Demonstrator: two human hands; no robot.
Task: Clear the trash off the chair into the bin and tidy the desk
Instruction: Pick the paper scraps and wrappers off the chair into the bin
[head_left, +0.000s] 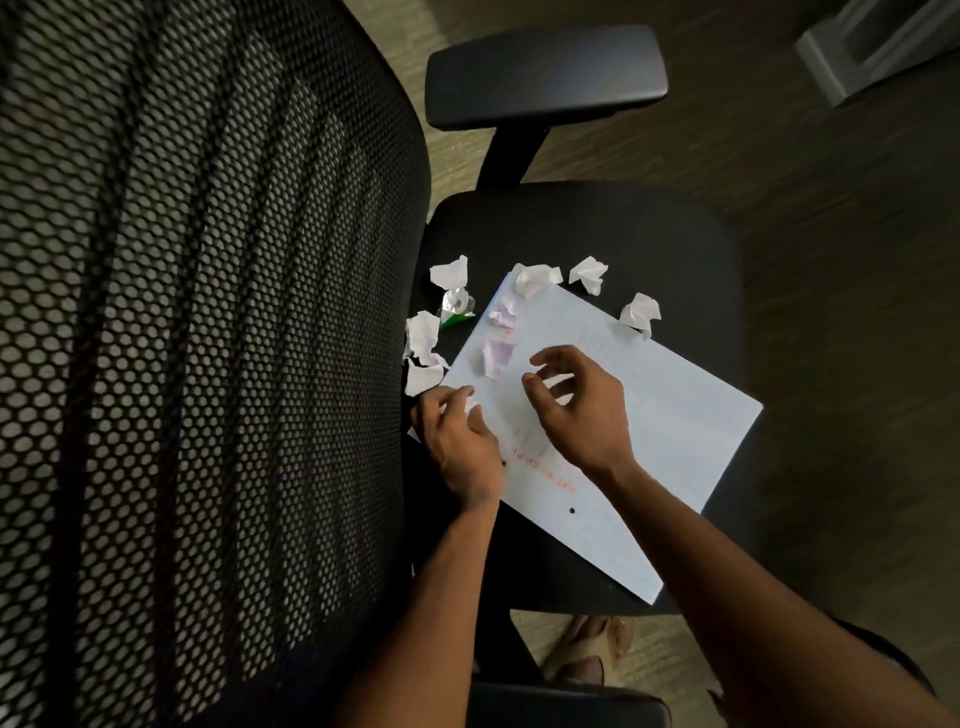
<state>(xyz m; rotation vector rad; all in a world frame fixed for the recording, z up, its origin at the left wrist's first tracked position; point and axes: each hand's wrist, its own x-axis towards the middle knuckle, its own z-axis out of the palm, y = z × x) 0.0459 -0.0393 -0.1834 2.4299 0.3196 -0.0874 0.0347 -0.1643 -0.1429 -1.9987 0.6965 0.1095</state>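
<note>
Mesh chair back (197, 338) hides seat edge; left hand (462, 441) grips sheet (649, 431)

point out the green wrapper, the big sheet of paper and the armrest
green wrapper (457, 307), head view, its crinkled middle
sheet of paper (675, 415), head view, bare part right of the hands
armrest (545, 73), head view, top pad

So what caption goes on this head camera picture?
Two hands, left hand and right hand, over a paper sheet among crumpled scraps on a chair seat.
</note>
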